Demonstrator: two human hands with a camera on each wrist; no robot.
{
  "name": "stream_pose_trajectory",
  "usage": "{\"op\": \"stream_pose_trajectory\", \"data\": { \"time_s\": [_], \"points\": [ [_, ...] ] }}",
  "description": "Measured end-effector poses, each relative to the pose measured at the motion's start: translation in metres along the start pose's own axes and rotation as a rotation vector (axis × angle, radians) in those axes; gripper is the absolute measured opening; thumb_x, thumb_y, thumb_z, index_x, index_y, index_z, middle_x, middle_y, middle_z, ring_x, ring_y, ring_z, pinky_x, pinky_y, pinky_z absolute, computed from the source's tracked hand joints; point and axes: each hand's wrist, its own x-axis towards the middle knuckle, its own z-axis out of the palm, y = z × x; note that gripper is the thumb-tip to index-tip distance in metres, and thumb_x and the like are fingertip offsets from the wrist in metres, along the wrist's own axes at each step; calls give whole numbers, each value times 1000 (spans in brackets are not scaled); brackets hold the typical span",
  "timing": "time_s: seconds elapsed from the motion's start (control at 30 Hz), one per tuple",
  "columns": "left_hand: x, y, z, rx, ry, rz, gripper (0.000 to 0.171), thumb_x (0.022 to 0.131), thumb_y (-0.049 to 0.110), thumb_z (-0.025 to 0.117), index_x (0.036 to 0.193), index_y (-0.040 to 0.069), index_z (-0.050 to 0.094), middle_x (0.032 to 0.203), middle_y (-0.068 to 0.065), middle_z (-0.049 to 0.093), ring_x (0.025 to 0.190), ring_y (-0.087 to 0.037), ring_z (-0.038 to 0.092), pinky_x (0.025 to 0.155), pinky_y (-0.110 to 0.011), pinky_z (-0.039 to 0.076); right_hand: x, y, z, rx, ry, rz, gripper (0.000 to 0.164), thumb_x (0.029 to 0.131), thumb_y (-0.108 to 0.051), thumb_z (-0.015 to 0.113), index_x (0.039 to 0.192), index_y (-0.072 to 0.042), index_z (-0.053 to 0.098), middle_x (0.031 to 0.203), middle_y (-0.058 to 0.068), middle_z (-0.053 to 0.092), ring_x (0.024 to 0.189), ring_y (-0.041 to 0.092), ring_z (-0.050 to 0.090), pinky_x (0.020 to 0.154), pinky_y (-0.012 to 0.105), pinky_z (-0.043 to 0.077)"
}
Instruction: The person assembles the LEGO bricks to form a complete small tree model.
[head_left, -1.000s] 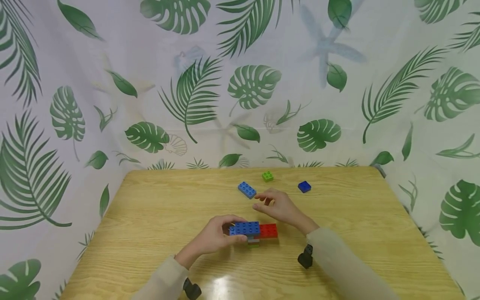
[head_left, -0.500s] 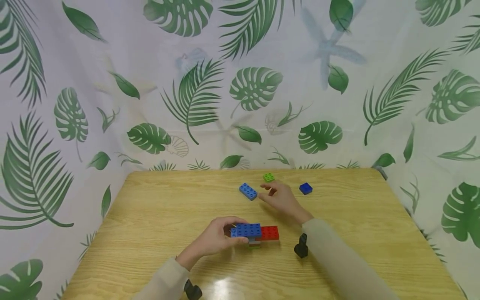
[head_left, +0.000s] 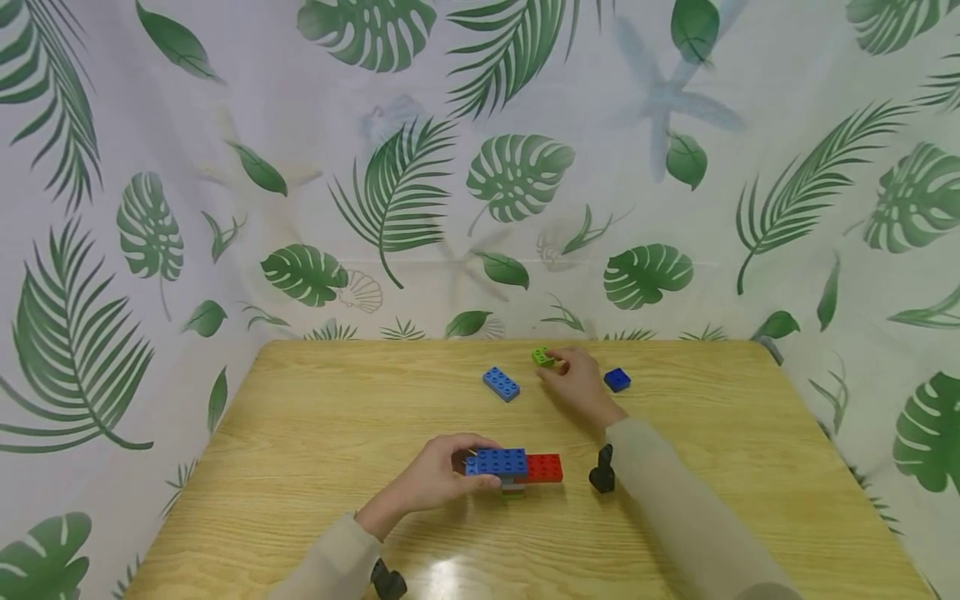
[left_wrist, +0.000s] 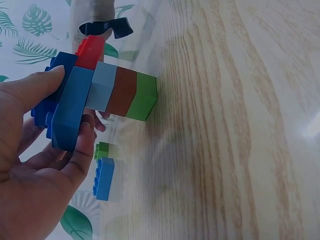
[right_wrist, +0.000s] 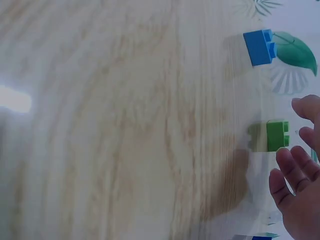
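My left hand (head_left: 431,477) grips a stack of toy building bricks by its left end, thumb on the near side and fingers behind. A dark blue brick (head_left: 502,461) tops the stack, and a red brick (head_left: 545,468) juts out to the right. Lower down, the left wrist view shows a blue brick (left_wrist: 72,107), a pale blue-grey one (left_wrist: 101,87), a brown one (left_wrist: 121,91) and a green one (left_wrist: 142,97) at the bottom. My right hand (head_left: 581,385) reaches to a small green brick (head_left: 542,357), its fingers loosely bent around the near side without closing on it.
A lighter blue brick (head_left: 501,383) lies left of the right hand, studs up. To that hand's right is a small dark blue brick (head_left: 617,380). The wooden table (head_left: 337,400) ends at a leaf-patterned curtain (head_left: 420,308) behind the bricks.
My right hand has moved away from beside the lighter blue brick, back and to the right, up to the small green brick. The left hand keeps its hold on the stack.
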Motion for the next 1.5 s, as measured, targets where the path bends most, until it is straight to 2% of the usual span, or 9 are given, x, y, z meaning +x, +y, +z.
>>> {"op": "stream_pose_trajectory", "data": {
  "time_s": [0.2, 0.33, 0.63, 0.77, 0.9, 1.03, 1.13, 1.3, 1.5],
  "points": [
    [2, 1, 2, -10, -5, 4, 42, 96, 24, 80, 135, 14, 70, 122, -7, 74, 92, -4, 66, 78, -23, 56, 9, 9, 4, -48, 38, -24, 47, 100, -22, 73, 140, 2, 64, 135, 25, 61, 110, 36, 62, 92, 50, 54],
    [3, 2, 4, -14, -14, 10, 43, 96, 24, 80, 136, 13, 69, 123, -7, 74, 93, -4, 66, 79, -23, 56, 12, 11, 7, -74, 76, -10, 46, 100, -22, 73, 138, 3, 66, 131, 25, 65, 111, 38, 64, 94, 53, 54],
    [4, 2, 7, -29, -12, -14, 42, 95, 23, 81, 136, 15, 70, 122, -5, 73, 94, -6, 67, 79, -23, 56, 12, 13, 10, -48, 104, 31, 41, 100, -20, 72, 134, 2, 68, 130, 23, 70, 113, 38, 68, 96, 53, 55],
    [4, 2, 6, -22, -9, -4, 42, 96, 23, 81, 135, 15, 70, 122, -5, 73, 94, -6, 67, 80, -25, 57, 11, 6, 6, -24, 85, 22, 39, 99, -20, 71, 133, -1, 69, 128, 20, 70, 106, 34, 66, 90, 47, 56],
    [3, 2, 5, -16, -5, -7, 42, 96, 23, 81, 135, 16, 70, 122, -4, 73, 94, -6, 66, 80, -25, 56, 6, -11, -6, -9, 46, -40, 38, 97, -18, 71, 132, -1, 69, 125, 19, 69, 97, 29, 60, 82, 39, 51],
    [3, 1, 3, -8, -1, -11, 42, 96, 24, 81, 135, 16, 70, 121, -4, 74, 93, -6, 66, 79, -24, 56, -4, -30, -20, -1, 7, -110, 43, 95, -16, 72, 135, -1, 67, 123, 19, 69, 98, 29, 61, 81, 38, 51],
    [2, 1, 2, -6, -2, -14, 42, 96, 24, 80, 136, 16, 70, 122, -4, 74, 93, -6, 66, 79, -23, 56, -15, -40, -30, 19, -17, -129, 46, 95, -15, 74, 138, -1, 67, 124, 19, 69, 103, 31, 64, 84, 39, 53],
    [2, 1, 2, -6, -3, -8, 41, 97, 25, 79, 136, 15, 69, 123, -6, 73, 93, -5, 66, 80, -23, 56, -38, -51, -44, 19, -59, -160, 42, 94, -16, 74, 134, -5, 71, 123, 16, 70, 105, 32, 65, 80, 36, 51],
    [1, 2, 2, -13, -7, -15, 41, 97, 24, 79, 136, 15, 69, 124, -6, 73, 94, -6, 67, 80, -23, 57, -68, -57, -55, -1, -107, -242, 38, 92, -14, 76, 130, -9, 74, 116, 7, 72, 101, 27, 66, 78, 31, 47]
  ]
}}
